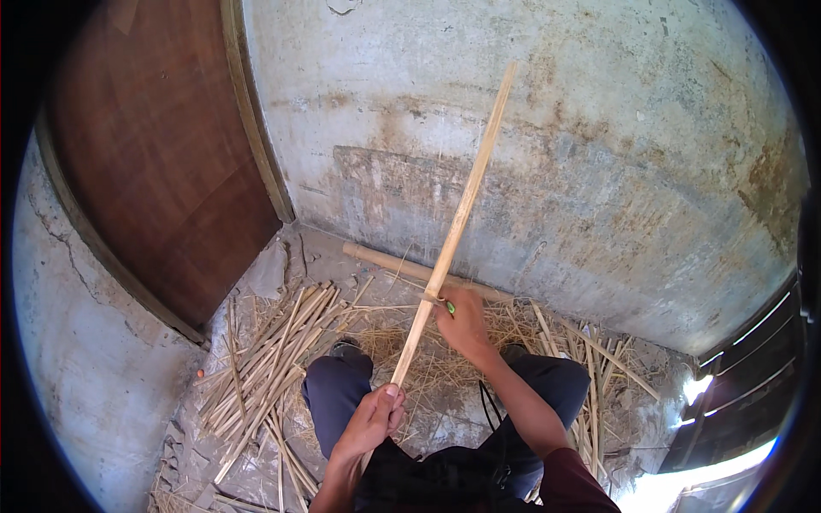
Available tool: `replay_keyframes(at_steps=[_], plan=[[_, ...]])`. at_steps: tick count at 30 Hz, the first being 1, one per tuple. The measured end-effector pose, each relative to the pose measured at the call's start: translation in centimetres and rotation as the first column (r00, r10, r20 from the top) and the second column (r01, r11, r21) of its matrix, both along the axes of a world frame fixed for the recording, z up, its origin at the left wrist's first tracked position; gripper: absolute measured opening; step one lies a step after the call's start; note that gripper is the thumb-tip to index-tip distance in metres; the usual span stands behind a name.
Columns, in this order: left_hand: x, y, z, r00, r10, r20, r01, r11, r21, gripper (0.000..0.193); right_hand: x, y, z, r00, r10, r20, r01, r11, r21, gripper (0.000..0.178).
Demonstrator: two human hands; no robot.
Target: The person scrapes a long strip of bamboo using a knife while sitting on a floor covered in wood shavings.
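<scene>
A long, pale strip of split bamboo [466, 201] slants from my lap up and away to the right, its far end in front of the wall. My left hand [374, 419] is closed round its near part, thumb on top. Farther along the strip, my right hand [463, 323] grips a small knife [449, 306] with green on its handle. Its short blade lies across the strip; most of the handle is hidden by my fingers.
A heap of thin bamboo strips [272, 359] lies on the floor to my left, with more strips [593, 385] at right. Thin shavings [385, 329] cover the floor between my knees. A bamboo pole [385, 259] lies near the stained wall [633, 188]; a brown door [162, 145] stands at left.
</scene>
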State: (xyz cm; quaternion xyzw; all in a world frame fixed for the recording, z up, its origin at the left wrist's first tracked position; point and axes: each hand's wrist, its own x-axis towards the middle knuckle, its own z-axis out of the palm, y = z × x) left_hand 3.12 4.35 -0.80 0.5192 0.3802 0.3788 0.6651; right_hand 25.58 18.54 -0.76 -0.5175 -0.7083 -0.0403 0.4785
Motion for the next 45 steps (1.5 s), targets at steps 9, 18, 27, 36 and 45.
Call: replay_keyframes(at_steps=[9,18,27,36,45], plan=[[-1.4,-1.0,-1.5,1.000,0.003,0.000,-0.003,0.996,-0.086,0.045,0.2,0.3,0.2,0.988,0.119,0.101,-0.090,0.963,-0.256,0.019],[0.1,-1.5,-0.6,0.998,-0.039,0.045,0.040,0.999,-0.025,0.047,3.5,2.7,2.3,0.957,-0.006,0.291,-0.048,0.983,0.177,0.014],[-2.5,-2.2,-2.1,0.999,0.016,-0.029,-0.019,0.994,-0.111,0.045,9.8,4.3,5.1,0.973,-0.228,-0.020,0.228,0.974,-0.003,0.012],[-1.5,-1.6,-0.4,0.998,-0.016,-0.054,0.017,1.000,0.014,0.046,2.0,-2.3,2.2,0.989,0.124,0.080,-0.114,0.985,-0.127,0.006],[-0.5,-2.3,-0.3,0.999,-0.045,0.003,0.045,0.999,-0.003,0.047,1.5,-1.7,2.3,0.989,0.099,0.109,-0.080,0.983,-0.162,0.007]])
